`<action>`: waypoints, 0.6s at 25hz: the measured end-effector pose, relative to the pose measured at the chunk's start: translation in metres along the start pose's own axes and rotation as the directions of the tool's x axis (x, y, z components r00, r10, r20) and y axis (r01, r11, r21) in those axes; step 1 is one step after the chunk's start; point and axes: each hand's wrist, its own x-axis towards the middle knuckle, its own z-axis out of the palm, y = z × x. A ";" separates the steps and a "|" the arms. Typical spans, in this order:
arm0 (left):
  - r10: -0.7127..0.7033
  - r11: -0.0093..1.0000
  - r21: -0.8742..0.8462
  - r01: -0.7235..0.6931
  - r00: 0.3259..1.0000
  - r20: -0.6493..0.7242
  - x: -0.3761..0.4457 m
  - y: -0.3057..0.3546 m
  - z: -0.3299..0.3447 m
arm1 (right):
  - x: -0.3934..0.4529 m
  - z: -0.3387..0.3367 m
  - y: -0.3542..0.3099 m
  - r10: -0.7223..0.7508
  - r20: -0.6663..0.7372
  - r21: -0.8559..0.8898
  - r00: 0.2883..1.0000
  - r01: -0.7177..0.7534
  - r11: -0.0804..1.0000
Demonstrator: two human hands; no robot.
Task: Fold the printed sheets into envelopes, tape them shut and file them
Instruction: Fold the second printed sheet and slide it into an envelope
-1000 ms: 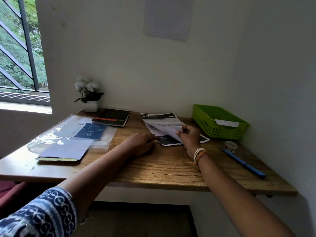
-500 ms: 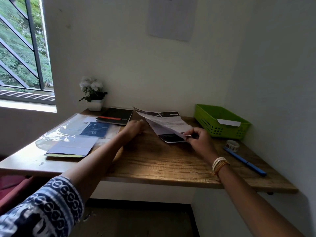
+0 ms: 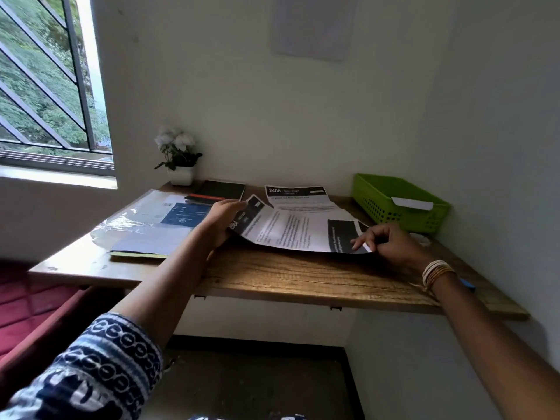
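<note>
Holding a printed sheet [image 3: 300,228] flat and spread out over the desk [image 3: 303,277], the person is at the very start of a fold, I judge. Left hand [image 3: 222,218] grips the sheet's left end at about 9 o'clock of the page, fingers curled round the edge. Right hand [image 3: 385,241] pinches the right end at 3 o'clock, thumb and fingertips closed on the dark printed band near the corner. Sheet sags slightly between the hands, no crease visible yet.

Second printed sheet [image 3: 297,197] lies flat on the desk just behind, at 12 o'clock of the held one, untouched. Green basket [image 3: 403,218] sits at 2 o'clock by the wall, with one white folded piece [image 3: 412,203] resting on its rim; likely one envelope already filed, cannot confirm. Tape roll mostly hidden behind the right hand, cannot tell. Blue pen [image 3: 468,284] peeks out by the right wrist.

Left to do, by my read: fold this sheet, tape it, file it, then repeat with the sheet behind.
</note>
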 end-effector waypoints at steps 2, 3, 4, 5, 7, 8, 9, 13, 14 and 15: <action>-0.028 0.998 0.059 0.029 0.999 -0.015 0.000 0.001 -0.004 | 0.001 -0.002 0.006 0.020 -0.022 0.017 1.000 -0.020 1.000; -0.056 0.996 0.074 0.057 0.998 -0.016 0.001 0.001 -0.006 | 0.002 -0.002 0.008 0.036 -0.031 0.028 0.999 -0.035 0.999; -0.083 0.993 0.078 0.083 0.997 -0.007 0.000 0.002 -0.007 | 0.003 -0.003 0.010 0.051 -0.033 0.041 0.998 -0.049 0.998; -0.097 0.992 0.087 0.096 0.995 -0.001 0.000 0.002 -0.008 | 0.004 -0.002 0.011 0.065 -0.028 0.055 0.997 -0.064 0.996; -0.088 0.985 0.145 0.088 0.996 -0.008 -0.001 0.004 -0.008 | 0.007 -0.001 0.013 0.128 -0.061 0.111 0.990 -0.121 0.986; -0.074 0.977 0.200 0.076 0.997 -0.019 -0.001 0.003 -0.007 | 0.009 -0.001 0.014 0.170 -0.112 0.147 0.979 -0.153 0.977; -0.061 0.965 0.255 0.066 0.998 -0.028 -0.001 0.003 -0.006 | 0.011 0.000 0.012 0.190 -0.189 0.140 0.963 -0.165 0.976; -0.030 0.942 0.331 0.048 0.998 -0.060 -0.004 0.002 0.002 | 0.021 0.023 -0.025 -0.010 -0.334 -0.238 0.943 -0.074 0.968; -0.031 0.941 0.335 0.052 0.997 -0.067 -0.005 0.002 0.002 | 0.024 0.039 -0.038 -0.031 -0.261 -0.290 0.965 -0.047 0.956; -0.027 0.937 0.346 0.051 0.997 -0.074 -0.005 0.002 0.002 | 0.027 0.060 -0.050 -0.035 -0.148 -0.333 0.988 -0.016 0.943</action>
